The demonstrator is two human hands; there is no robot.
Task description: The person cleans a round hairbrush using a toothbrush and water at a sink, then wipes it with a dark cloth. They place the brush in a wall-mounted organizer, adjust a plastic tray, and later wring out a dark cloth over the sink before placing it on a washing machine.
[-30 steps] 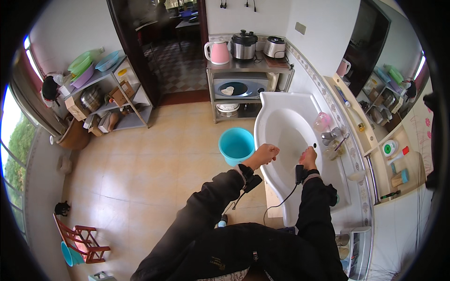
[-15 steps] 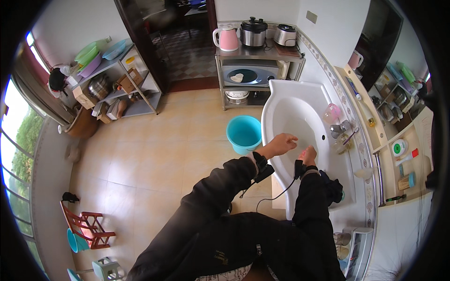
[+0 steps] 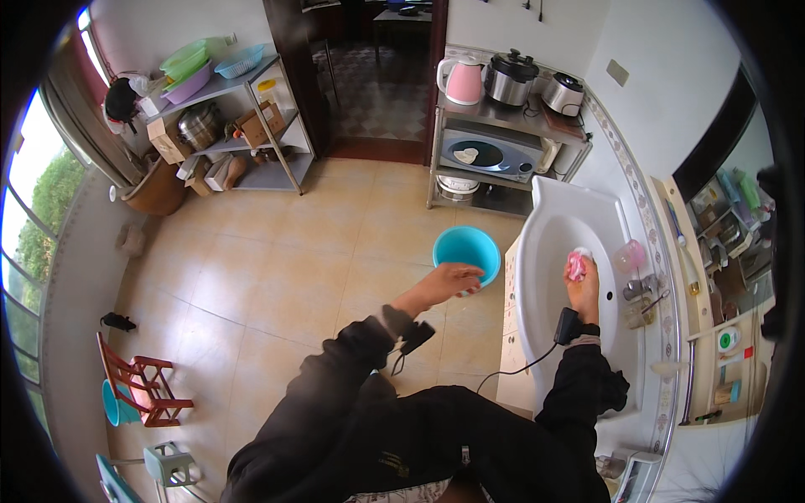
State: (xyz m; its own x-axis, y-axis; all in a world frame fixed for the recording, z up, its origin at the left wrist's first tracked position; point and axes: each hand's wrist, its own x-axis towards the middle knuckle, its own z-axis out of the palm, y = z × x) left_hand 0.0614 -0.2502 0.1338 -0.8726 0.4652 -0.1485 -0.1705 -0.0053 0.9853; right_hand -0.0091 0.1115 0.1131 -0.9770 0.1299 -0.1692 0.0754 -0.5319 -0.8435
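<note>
My right hand (image 3: 584,290) is over the white washbasin (image 3: 549,327), fingers closed around a small crumpled pink and white thing (image 3: 577,263). It looks like a cloth, but I cannot make out its kind for sure. My left hand (image 3: 449,285) hovers by the near rim of a turquoise bucket (image 3: 465,243) that stands on the floor left of the basin. Its fingers are stretched out, with nothing plainly held. Whether it touches the bucket I cannot tell. A black device with a cable hangs at each wrist.
On the basin's right ledge are a tap (image 3: 641,287) and a pink container (image 3: 629,256). Beyond stands a metal rack (image 3: 434,180) with a pink kettle (image 3: 463,81), cookers and a microwave. A red chair (image 3: 147,390) and stools are at the lower left.
My left hand has moved left, from the basin to the bucket. My right hand has turned and reached farther over the basin; the pink and white thing now shows in it. The view has shifted.
</note>
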